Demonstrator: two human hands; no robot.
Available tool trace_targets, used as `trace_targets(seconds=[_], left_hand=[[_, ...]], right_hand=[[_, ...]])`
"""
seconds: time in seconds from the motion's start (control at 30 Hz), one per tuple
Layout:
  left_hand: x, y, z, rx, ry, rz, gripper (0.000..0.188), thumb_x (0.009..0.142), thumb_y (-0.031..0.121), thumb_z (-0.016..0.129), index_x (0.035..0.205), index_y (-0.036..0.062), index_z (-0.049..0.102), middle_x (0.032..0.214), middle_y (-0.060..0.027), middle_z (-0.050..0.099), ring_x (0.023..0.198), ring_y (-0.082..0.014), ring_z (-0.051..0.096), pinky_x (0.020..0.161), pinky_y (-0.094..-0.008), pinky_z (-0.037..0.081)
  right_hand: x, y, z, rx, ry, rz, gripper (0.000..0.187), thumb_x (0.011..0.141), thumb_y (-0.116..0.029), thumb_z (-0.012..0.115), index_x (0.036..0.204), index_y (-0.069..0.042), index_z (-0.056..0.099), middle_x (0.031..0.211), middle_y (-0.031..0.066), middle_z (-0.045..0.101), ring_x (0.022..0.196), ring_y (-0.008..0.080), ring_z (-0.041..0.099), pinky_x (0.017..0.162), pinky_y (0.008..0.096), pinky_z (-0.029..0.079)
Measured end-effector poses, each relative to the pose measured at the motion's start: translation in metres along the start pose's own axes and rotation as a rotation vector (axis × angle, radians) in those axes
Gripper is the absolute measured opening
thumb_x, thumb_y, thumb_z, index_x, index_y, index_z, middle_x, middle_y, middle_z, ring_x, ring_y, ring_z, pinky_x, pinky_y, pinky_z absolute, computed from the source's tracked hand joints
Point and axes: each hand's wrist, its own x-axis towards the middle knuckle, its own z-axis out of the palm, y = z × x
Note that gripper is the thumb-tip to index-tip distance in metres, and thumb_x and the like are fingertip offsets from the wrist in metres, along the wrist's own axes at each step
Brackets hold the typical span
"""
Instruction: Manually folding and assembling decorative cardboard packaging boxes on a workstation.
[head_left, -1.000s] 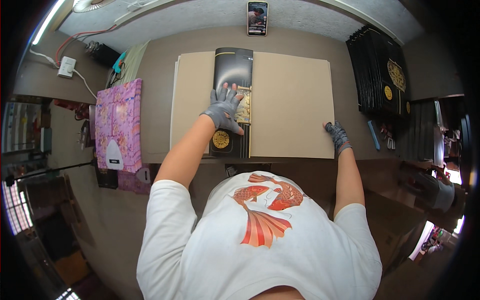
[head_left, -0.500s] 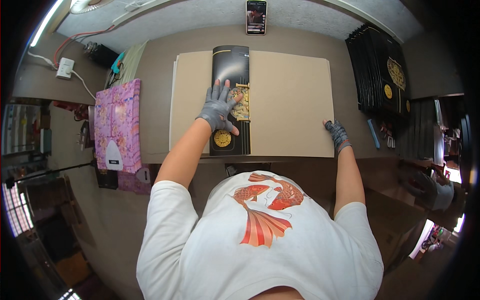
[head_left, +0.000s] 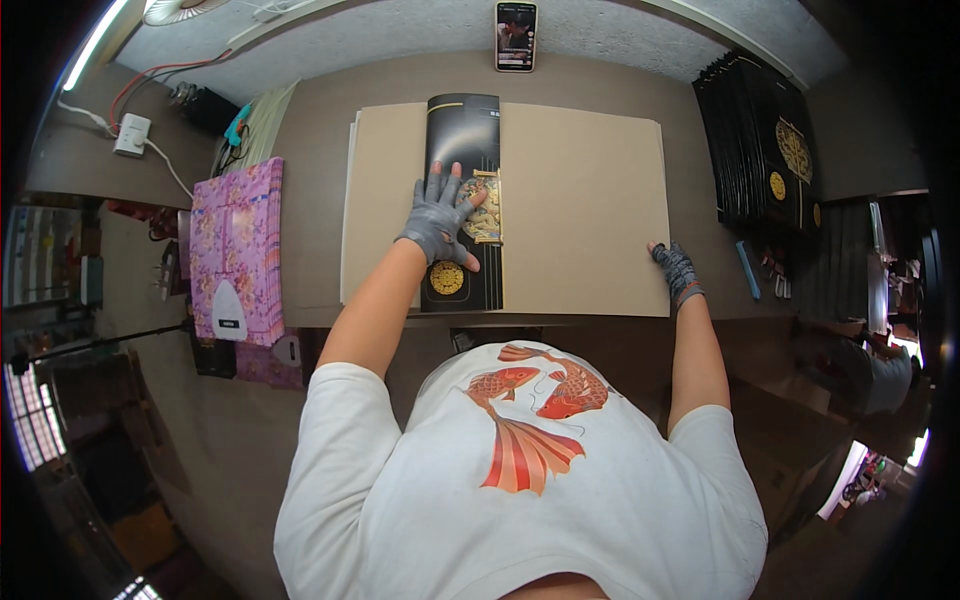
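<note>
Head view: left fingers spread on black sheet, right fingers, grip unclear, at edge of cardboard, bare between.

**Around the surface, from nine to three**

At twelve o'clock a lit phone stands upright before the pale wall. At nine lies a stack of pink floral pieces, with a white rounded patch at its near end. Toward ten are a black cylindrical object, a white power socket with cables, and a glowing tube light; a fan shows partly, between ten and eleven. At three rests a blue strip, small unclear items just beside it.
</note>
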Motion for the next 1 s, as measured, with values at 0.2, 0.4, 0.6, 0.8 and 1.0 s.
trace_targets(seconds=[0.2, 0.4, 0.6, 0.8, 1.0], left_hand=[[0.001, 0.002, -0.004, 0.025, -0.025, -0.011, 0.131, 0.041, 0.077, 0.080, 0.153, 0.0290, 0.033, 0.163, -0.0244, 0.003, 0.148, -0.0469, -0.007, 0.114, -0.0643, 0.005], [-0.004, 0.011, -0.011, 0.075, -0.045, -0.019, 0.130, 0.042, 0.075, 0.081, 0.153, 0.0267, 0.033, 0.162, -0.0250, 0.005, 0.148, -0.0470, -0.005, 0.115, -0.0626, 0.004], [-0.005, 0.026, -0.010, 0.134, -0.129, -0.028, 0.131, 0.046, 0.069, 0.083, 0.154, 0.0188, 0.030, 0.161, -0.0257, 0.008, 0.148, -0.0483, 0.000, 0.115, -0.0629, 0.003], [-0.006, 0.034, -0.006, 0.138, -0.184, -0.049, 0.140, 0.052, 0.070, 0.080, 0.158, 0.0095, 0.009, 0.161, -0.0279, 0.004, 0.148, -0.0492, -0.005, 0.114, -0.0648, -0.002], [-0.011, 0.029, 0.006, 0.111, -0.140, -0.009, 0.152, 0.043, 0.079, 0.078, 0.158, 0.0082, 0.007, 0.161, -0.0292, 0.000, 0.148, -0.0486, -0.008, 0.113, -0.0646, -0.006]], right_hand=[[0.008, 0.010, -0.002, 0.004, 0.039, -0.006, 0.080, 0.081, -0.044, 0.076, 0.137, 0.004, 0.048, 0.134, 0.0188, 0.055, 0.124, 0.0302, 0.051, 0.105, 0.0379, 0.039], [0.007, 0.011, -0.004, 0.034, -0.011, -0.003, 0.083, 0.080, -0.045, 0.076, 0.140, 0.004, 0.045, 0.136, 0.0197, 0.054, 0.125, 0.0310, 0.050, 0.105, 0.0380, 0.039], [-0.009, -0.002, 0.014, -0.038, 0.162, 0.047, 0.075, 0.081, -0.043, 0.076, 0.134, 0.005, 0.051, 0.131, 0.0182, 0.057, 0.119, 0.0298, 0.053, 0.102, 0.0380, 0.042], [0.000, 0.004, 0.001, -0.075, 0.004, -0.051, 0.063, 0.081, -0.042, 0.076, 0.125, 0.002, 0.060, 0.121, 0.0152, 0.063, 0.113, 0.0263, 0.056, 0.097, 0.0384, 0.045], [-0.004, -0.004, 0.006, -0.003, 0.082, -0.044, 0.063, 0.082, -0.042, 0.075, 0.126, 0.000, 0.059, 0.121, 0.0132, 0.063, 0.109, 0.0257, 0.057, 0.096, 0.0367, 0.045]])
